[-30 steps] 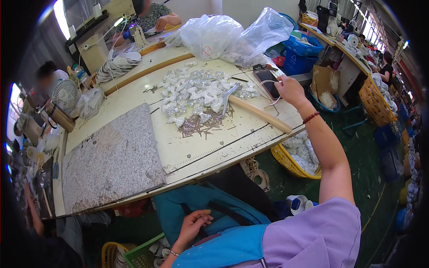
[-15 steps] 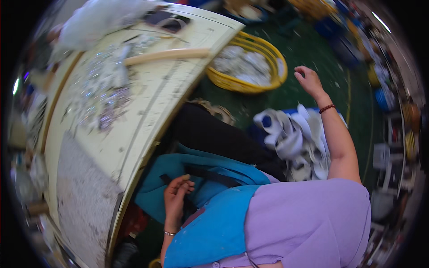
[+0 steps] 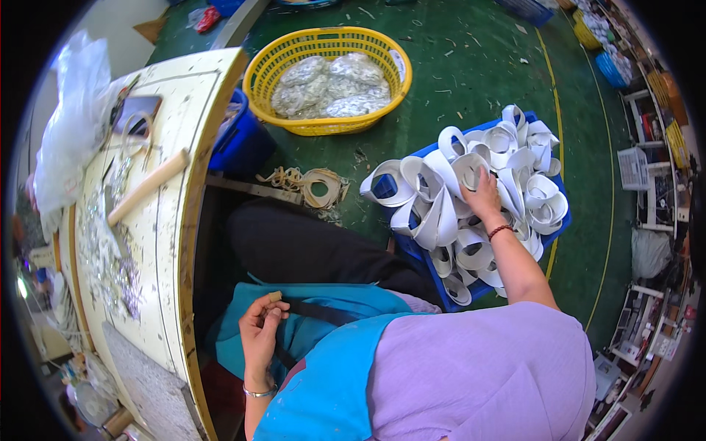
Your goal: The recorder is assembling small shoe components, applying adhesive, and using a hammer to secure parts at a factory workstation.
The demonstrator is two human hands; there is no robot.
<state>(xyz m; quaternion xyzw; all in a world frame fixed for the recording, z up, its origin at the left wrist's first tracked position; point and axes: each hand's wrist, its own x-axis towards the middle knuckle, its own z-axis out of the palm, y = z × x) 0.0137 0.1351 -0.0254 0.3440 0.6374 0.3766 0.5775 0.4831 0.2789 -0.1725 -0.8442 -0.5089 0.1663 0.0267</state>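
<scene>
My right hand (image 3: 482,200), with a beaded bracelet at its wrist, is in among a heap of looped white strips (image 3: 544,198). Its fingers curl about the edge of one white strip loop (image 3: 466,170). These loops fill a blue crate (image 3: 482,294) on the floor at my right. In front of my blue apron, my left hand (image 3: 259,331) is held with fingers bent and closed. A small tan piece (image 3: 275,296) shows at a fingertip; I cannot tell whether it is held or wrapped round the finger.
A cream worktable (image 3: 162,220) on the left bears a wooden rod (image 3: 147,187), glittery scraps (image 3: 110,257), a grey board (image 3: 151,375) and a clear plastic bag (image 3: 73,140). A yellow basket (image 3: 257,99) with clear-wrapped bundles stands beyond, near a blue bin (image 3: 246,136) and a tan coil (image 3: 334,187).
My right hand has come down from the air beside the yellow basket into the white loops. The view has swung right, bringing the blue crate into full sight. My left hand stays at the apron.
</scene>
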